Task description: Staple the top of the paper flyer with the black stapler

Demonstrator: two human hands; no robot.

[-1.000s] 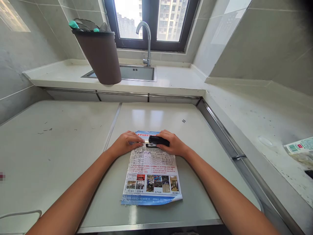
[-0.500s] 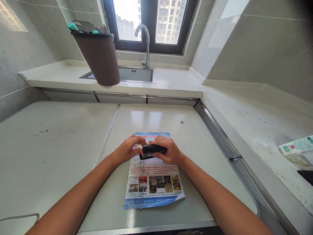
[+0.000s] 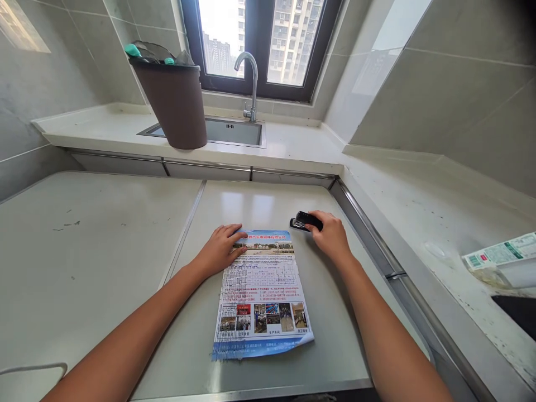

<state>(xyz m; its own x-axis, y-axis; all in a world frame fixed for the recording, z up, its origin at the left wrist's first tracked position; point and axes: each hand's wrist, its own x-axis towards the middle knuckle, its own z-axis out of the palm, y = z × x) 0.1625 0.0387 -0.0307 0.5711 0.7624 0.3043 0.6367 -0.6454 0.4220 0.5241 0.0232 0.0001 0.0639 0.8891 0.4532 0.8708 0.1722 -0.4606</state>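
A printed colour flyer (image 3: 262, 293) lies flat on the grey countertop (image 3: 104, 245) in front of me. My left hand (image 3: 220, 248) rests flat on the flyer's upper left corner, fingers stretched out. My right hand (image 3: 330, 234) is closed around a black stapler (image 3: 306, 221), which sits on the counter just beyond the flyer's upper right corner.
A brown bin (image 3: 176, 97) holding several items stands on the raised white ledge by the steel sink (image 3: 234, 132) and tap (image 3: 251, 84) under the window. A metal rail (image 3: 377, 251) edges the counter on the right. Paper packaging (image 3: 498, 257) lies far right.
Both hands held the stapler over the flyer's top edge. Now my right hand has carried it off to the upper right onto the counter, and my left hand lies flat on the flyer.
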